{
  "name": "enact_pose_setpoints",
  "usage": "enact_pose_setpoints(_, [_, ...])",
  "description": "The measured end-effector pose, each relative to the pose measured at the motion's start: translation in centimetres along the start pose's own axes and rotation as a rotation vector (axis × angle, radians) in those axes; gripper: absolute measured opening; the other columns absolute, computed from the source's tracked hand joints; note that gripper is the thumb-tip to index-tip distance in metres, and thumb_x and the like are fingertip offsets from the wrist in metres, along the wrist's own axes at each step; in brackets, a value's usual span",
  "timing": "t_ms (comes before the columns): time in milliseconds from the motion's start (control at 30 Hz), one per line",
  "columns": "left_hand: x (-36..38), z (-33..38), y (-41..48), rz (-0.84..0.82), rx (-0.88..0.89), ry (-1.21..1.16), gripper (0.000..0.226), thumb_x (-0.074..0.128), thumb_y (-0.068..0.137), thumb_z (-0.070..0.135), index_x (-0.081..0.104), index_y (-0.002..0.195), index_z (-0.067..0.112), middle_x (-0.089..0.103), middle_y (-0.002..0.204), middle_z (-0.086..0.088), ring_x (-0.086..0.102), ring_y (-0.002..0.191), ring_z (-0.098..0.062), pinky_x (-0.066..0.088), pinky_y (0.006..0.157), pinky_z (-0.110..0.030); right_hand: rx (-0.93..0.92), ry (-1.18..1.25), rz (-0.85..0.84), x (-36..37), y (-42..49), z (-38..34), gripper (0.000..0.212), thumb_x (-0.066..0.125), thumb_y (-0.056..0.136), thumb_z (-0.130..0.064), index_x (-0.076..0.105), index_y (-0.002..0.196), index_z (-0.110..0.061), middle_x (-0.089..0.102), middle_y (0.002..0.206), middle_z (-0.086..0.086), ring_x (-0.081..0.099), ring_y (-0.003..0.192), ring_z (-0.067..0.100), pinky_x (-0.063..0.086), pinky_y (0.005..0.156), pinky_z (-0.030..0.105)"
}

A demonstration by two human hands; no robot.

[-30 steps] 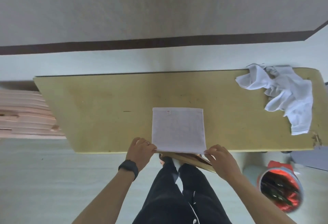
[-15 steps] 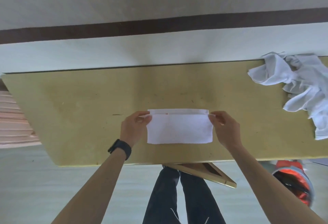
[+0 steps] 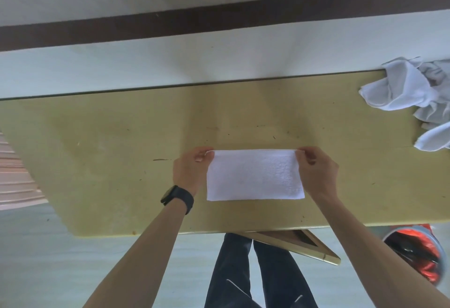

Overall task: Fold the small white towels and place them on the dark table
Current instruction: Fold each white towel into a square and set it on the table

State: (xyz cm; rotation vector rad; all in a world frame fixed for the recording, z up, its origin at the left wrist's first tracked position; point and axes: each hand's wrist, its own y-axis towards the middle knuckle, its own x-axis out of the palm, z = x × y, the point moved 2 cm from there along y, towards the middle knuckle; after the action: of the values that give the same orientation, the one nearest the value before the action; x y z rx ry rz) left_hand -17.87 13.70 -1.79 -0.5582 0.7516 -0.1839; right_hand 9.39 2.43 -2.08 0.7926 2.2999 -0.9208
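Towel (image 3: 254, 176), small, white, folded to a flat rectangle, lay on the table (image 3: 97, 149) a little in from the near edge, with its long sides running left to right.

Nearest the camera were dark trousers (image 3: 243, 271), seen from above over pale floor. Beside them to the right, an angled wooden frame (image 3: 292, 242) jutted out from under the table edge. Further right on the floor stood a bucket (image 3: 411, 229) with a red liner, partly cut off by the picture's edge.

Both bare forearms reached forward over the table, and a black watch (image 3: 177, 198) sat on the left wrist.

The left hand (image 3: 188, 170) pinched the far left corner between thumb and forefinger, with the other fingers curled in. The right hand (image 3: 316, 171) pinched the far right corner in the same way.

The table top was yellowish and scuffed.

At the far right of the table, well apart from the hands, lay a heap of unfolded towels (image 3: 409, 88), white and crumpled.

Beyond the table came more pale floor, then a dark band (image 3: 219, 20) along the foot of a light wall.
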Motion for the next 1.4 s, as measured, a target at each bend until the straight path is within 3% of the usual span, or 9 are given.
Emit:
enact_pose_setpoints(200, [0.1,0.5,0.1,0.034,0.064,0.156,0.013,0.059,0.093,0.036,0.07,0.1,0.038,0.064,0.083,0.017,0.06,0.08,-0.005,0.038,0.061,-0.013,-0.079,-0.172,0.039,0.6,0.3,-0.3,0.015,0.052,0.095,-0.034,0.065,0.099,-0.027,0.065,0.092,-0.009,0.062,0.084,0.014,0.051,0.076,0.034])
enact_pose_setpoints(367, [0.2,0.3,0.5,0.068,0.069,0.237,0.012,0.059,0.092,0.036,0.069,0.099,0.039,0.064,0.095,0.012,0.051,0.076,0.001,0.031,0.059,-0.012,-0.156,-0.315,0.07,1.2,-0.1,-0.4,0.02,0.047,0.1,-0.031,0.059,0.107,-0.016,0.06,0.103,0.002,0.054,0.079,0.02,0.041,0.072,0.033])
enact_pose_setpoints(567, [0.3,0.5,0.6,0.068,0.07,0.275,0.011,0.059,0.092,0.035,0.067,0.099,0.038,0.065,0.095,0.013,0.056,0.084,-0.008,0.039,0.068,-0.024,-0.192,-0.213,0.134,0.4,-3.5,-1.4,0.035,0.057,0.095,-0.027,0.051,0.125,-0.01,0.051,0.116,0.007,0.053,0.1,0.026,0.038,0.086,0.032])
enact_pose_setpoints(700, [-0.1,0.8,0.3,0.055,0.044,0.298,0.016,0.057,0.09,0.031,0.067,0.101,0.036,0.063,0.098,0.012,0.059,0.086,-0.014,0.048,0.076,-0.03,-0.124,-0.274,-0.117,2.4,-7.1,-1.3,0.038,0.052,0.096,-0.032,0.05,0.13,-0.016,0.05,0.122,0.003,0.05,0.109,0.023,0.035,0.091,0.029])
enact_pose_setpoints(800, [-0.5,0.7,0.1,0.041,0.034,0.335,0.015,0.057,0.089,0.031,0.065,0.101,0.036,0.061,0.1,0.014,0.059,0.085,-0.014,0.046,0.073,-0.029,-0.103,-0.425,-0.123,3.7,-5.8,-2.4,0.049,0.045,0.097,-0.039,0.04,0.141,-0.018,0.041,0.138,0.004,0.039,0.123,0.024,0.036,0.1,0.037])
enact_pose_setpoints(1100, [1.1,-0.8,-3.5,0.101,0.087,0.445,0.015,0.049,0.093,0.038,0.059,0.1,0.03,0.061,0.101,0.006,0.059,0.089,-0.02,0.045,0.083,-0.036,-0.561,-0.646,-0.276,8.0,0.9,-7.9,0.061,0.037,0.101,-0.031,0.016,0.156,-0.018,0.005,0.165,-0.001,-0.001,0.152,0.016,0.006,0.122,0.047])
enact_pose_setpoints(1267, [3.0,-2.5,-6.3,0.158,0.255,0.684,0.022,0.064,0.083,0.041,0.065,0.096,0.023,0.068,0.096,-0.002,0.062,0.089,-0.026,0.046,0.072,-0.036,-0.767,-0.454,-0.083,6.0,-3.1,-4.6,0.038,0.056,0.093,-0.023,0.058,0.13,-0.016,0.055,0.136,0.005,0.047,0.128,0.027,0.045,0.099,0.045])
enact_pose_setpoints(1333, [3.5,-3.4,-6.8,0.203,0.489,0.683,0.028,0.076,0.075,0.034,0.065,0.096,0.019,0.069,0.098,-0.005,0.063,0.087,-0.029,0.049,0.071,-0.036,-0.84,-0.444,-0.055,5.0,-5.8,-1.8,0.031,0.057,0.091,-0.023,0.065,0.12,-0.017,0.061,0.125,0.003,0.054,0.116,0.027,0.049,0.088,0.043])
enact_pose_setpoints(1400, [3.9,-4.5,-6.9,0.17,0.772,0.665,0.032,0.072,0.08,0.028,0.067,0.109,0.016,0.065,0.12,-0.005,0.061,0.104,-0.028,0.049,0.087,-0.039,-0.911,-0.467,-0.083,4.2,-7.7,1.0,0.035,0.058,0.087,-0.021,0.067,0.12,-0.015,0.061,0.129,0.003,0.056,0.118,0.026,0.048,0.088,0.041])
